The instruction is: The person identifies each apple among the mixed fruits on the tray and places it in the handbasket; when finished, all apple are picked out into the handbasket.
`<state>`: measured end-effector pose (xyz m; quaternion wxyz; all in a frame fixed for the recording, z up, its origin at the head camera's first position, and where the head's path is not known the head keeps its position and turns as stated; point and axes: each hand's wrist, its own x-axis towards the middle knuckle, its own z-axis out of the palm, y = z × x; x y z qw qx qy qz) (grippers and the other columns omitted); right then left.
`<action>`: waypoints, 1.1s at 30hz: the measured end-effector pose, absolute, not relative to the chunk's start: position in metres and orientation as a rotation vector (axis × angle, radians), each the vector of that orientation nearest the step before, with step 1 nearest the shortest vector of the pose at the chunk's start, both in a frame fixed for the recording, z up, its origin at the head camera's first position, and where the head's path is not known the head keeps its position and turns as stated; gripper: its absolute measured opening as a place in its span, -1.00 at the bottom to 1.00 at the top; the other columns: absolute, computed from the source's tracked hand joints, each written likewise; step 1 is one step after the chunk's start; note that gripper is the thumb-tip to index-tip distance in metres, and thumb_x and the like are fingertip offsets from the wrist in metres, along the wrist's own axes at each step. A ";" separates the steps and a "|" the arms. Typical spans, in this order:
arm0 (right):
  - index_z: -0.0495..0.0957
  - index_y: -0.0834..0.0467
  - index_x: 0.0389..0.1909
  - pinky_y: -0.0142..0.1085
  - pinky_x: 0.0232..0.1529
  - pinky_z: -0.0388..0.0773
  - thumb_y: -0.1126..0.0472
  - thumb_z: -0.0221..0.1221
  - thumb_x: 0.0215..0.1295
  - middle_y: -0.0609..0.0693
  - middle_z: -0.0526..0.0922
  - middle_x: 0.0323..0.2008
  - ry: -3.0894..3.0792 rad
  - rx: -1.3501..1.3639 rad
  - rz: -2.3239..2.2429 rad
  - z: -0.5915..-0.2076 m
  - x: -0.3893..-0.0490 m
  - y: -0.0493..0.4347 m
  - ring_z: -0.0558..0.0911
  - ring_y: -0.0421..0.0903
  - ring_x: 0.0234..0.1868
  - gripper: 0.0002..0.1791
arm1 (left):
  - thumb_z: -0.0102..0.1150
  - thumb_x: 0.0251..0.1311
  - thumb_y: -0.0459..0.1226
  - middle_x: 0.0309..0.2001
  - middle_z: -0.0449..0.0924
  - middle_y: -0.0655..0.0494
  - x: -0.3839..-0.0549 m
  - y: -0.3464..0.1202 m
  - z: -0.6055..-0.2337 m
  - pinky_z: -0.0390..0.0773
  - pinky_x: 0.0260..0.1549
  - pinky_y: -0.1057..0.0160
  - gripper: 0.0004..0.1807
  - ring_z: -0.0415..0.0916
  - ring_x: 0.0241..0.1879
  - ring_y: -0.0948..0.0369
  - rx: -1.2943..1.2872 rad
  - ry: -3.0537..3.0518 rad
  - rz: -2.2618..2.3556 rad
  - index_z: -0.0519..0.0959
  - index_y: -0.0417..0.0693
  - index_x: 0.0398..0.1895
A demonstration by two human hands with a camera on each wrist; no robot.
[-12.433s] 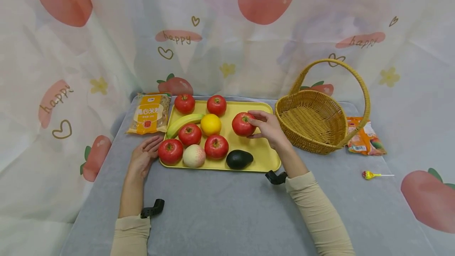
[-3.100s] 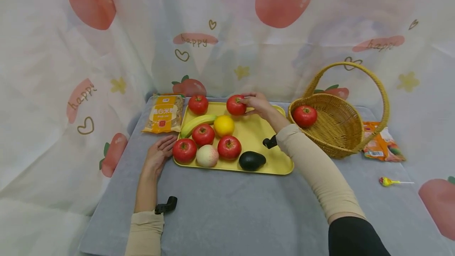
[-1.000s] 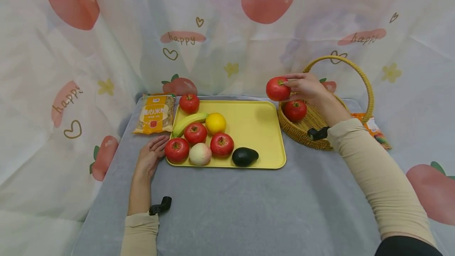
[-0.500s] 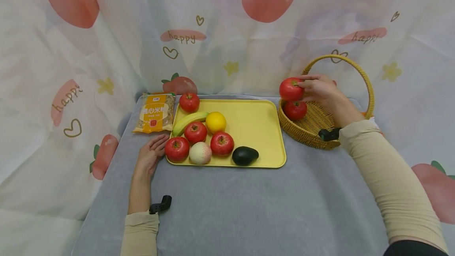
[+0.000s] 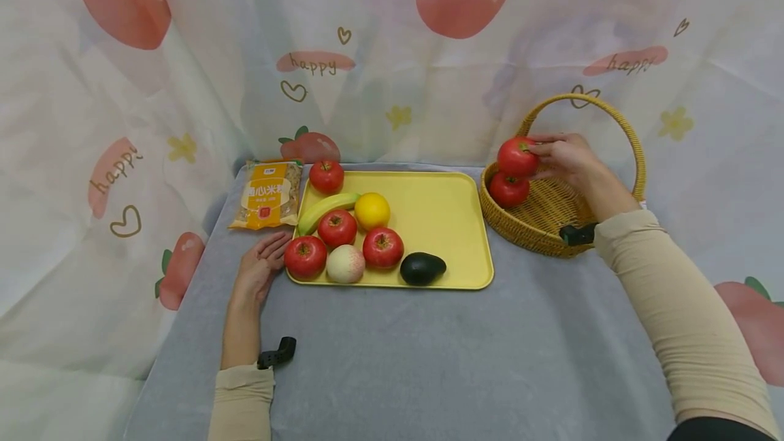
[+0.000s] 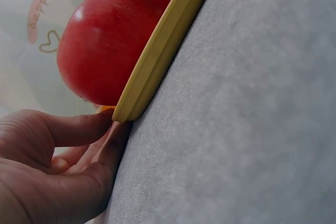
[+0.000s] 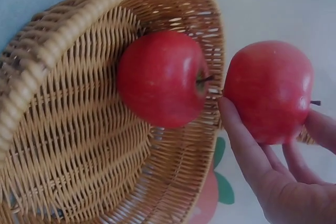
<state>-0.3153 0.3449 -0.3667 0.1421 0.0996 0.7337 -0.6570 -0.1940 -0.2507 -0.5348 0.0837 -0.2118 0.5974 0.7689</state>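
Note:
My right hand (image 5: 572,163) holds a red apple (image 5: 516,157) with its fingertips, raised over the left back part of the wicker basket (image 5: 535,240). In the right wrist view, thumb and fingers grip this apple (image 7: 269,93) beside the rim. Another red apple (image 7: 160,80) lies inside the basket. My left hand (image 5: 257,267) rests at the left edge of the yellow tray (image 5: 437,213), fingers extended. In the left wrist view, its thumb and fingertips touch the tray's corner (image 6: 126,111), close below a red apple (image 6: 105,45).
The tray also bears several red apples (image 5: 382,248), a banana (image 5: 327,211), a yellow round fruit (image 5: 371,211), a pale peach (image 5: 345,264) and a dark avocado (image 5: 422,269). An orange-and-clear food packet (image 5: 268,196) lies at the back left. The basket's tall handle (image 5: 631,135) arches over its right side.
Earlier, the right hand held an apple over the tray, and later one apple lay in the basket. It then took another from the tray's back and carried it right. The left hand stays put.

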 end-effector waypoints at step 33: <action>0.21 0.23 0.52 -0.11 -0.30 0.76 0.21 0.16 0.51 0.07 0.32 0.25 2.285 0.853 -1.886 -0.399 -0.325 0.375 0.43 0.11 0.35 -0.36 | -0.15 0.23 -0.75 0.52 0.35 -0.06 -0.190 -0.251 -0.536 0.56 -0.05 0.46 -0.15 0.41 0.42 0.20 -0.602 1.788 2.299 0.27 -0.07 0.59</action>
